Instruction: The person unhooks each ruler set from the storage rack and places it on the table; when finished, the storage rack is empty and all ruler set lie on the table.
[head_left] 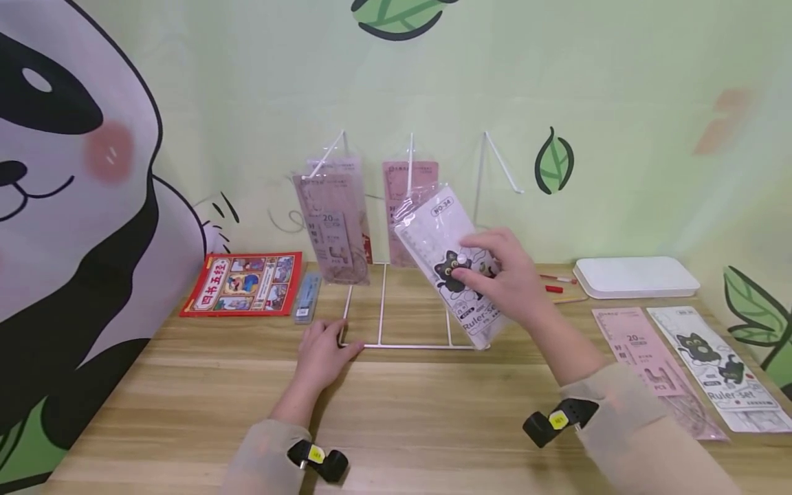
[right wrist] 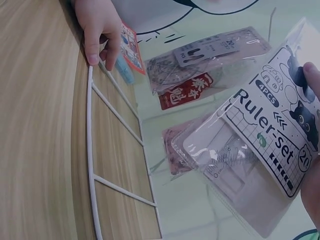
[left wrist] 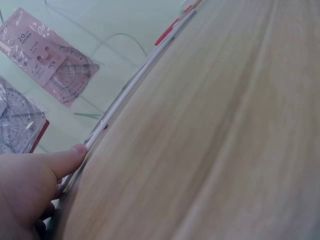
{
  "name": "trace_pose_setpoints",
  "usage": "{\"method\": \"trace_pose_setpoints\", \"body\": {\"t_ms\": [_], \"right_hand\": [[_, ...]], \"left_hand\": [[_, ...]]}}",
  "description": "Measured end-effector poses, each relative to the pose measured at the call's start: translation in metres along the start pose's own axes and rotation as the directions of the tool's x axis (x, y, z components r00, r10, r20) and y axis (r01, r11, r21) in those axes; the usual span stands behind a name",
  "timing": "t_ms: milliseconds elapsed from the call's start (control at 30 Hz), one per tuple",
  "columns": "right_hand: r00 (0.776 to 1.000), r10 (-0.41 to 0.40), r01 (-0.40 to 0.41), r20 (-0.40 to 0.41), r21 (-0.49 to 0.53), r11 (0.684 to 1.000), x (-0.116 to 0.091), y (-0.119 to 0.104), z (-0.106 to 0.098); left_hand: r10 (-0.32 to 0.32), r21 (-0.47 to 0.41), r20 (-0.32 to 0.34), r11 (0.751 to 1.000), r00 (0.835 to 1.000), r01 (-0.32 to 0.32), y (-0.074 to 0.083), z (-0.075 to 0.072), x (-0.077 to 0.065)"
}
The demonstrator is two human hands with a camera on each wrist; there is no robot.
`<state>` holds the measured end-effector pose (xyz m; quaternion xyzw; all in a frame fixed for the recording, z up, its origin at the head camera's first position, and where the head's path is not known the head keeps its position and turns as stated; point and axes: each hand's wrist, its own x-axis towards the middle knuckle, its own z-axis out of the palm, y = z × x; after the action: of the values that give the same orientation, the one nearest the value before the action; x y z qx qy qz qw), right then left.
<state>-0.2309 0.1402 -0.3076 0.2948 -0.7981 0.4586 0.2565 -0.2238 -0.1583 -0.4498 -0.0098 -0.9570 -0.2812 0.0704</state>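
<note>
A white wire display rack [head_left: 421, 346] stands on the wooden table, its hooks rising at the back. My left hand [head_left: 322, 354] holds the rack's front left corner, thumb on the rail in the left wrist view. Between thumb and fingers, my right hand [head_left: 510, 278] pinches a white ruler set pack [head_left: 433, 227] with black cats, tilted in front of the middle and right hooks. Pink ruler set packs hang on the left hook [head_left: 324, 159] and the middle hook [head_left: 410, 155]. No pack hangs from the right hook [head_left: 504, 161].
To the right lie a pink ruler pack [head_left: 650, 371] and another white cat pack [head_left: 711, 357]. A white case [head_left: 637, 277] and a red pen [head_left: 553, 289] are behind them. A red book [head_left: 244, 285] and a small blue box [head_left: 306, 299] lie left of the rack.
</note>
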Motion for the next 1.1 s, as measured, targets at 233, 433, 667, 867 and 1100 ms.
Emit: {"method": "trace_pose_setpoints", "body": {"t_ms": [233, 433, 667, 867, 1100], "right_hand": [[0.999, 0.04, -0.04, -0.006, -0.013, 0.999, -0.012, 0.007, -0.01], [0.975, 0.218, -0.216, 0.03, -0.059, 0.975, -0.035, 0.031, -0.025], [0.903, 0.408, -0.388, 0.132, -0.154, 0.909, -0.059, 0.056, -0.047], [0.886, 0.439, -0.402, 0.147, -0.226, 0.887, -0.076, 0.072, -0.062], [0.845, 0.501, -0.443, 0.19, -0.277, 0.852, -0.093, 0.082, -0.077]], "left_hand": [[0.002, 0.002, 0.004, 1.0, 1.0, -0.002, 0.002, -0.002, 0.0], [0.001, 0.006, 0.008, 1.0, 1.0, -0.001, 0.004, -0.002, 0.0], [0.008, 0.009, 0.002, 1.0, 1.0, -0.008, 0.002, -0.001, 0.0], [0.01, 0.015, -0.001, 1.0, 1.0, -0.01, 0.001, 0.0, 0.0], [0.005, 0.015, 0.004, 1.0, 1.0, -0.005, 0.001, -0.002, 0.0]]}}
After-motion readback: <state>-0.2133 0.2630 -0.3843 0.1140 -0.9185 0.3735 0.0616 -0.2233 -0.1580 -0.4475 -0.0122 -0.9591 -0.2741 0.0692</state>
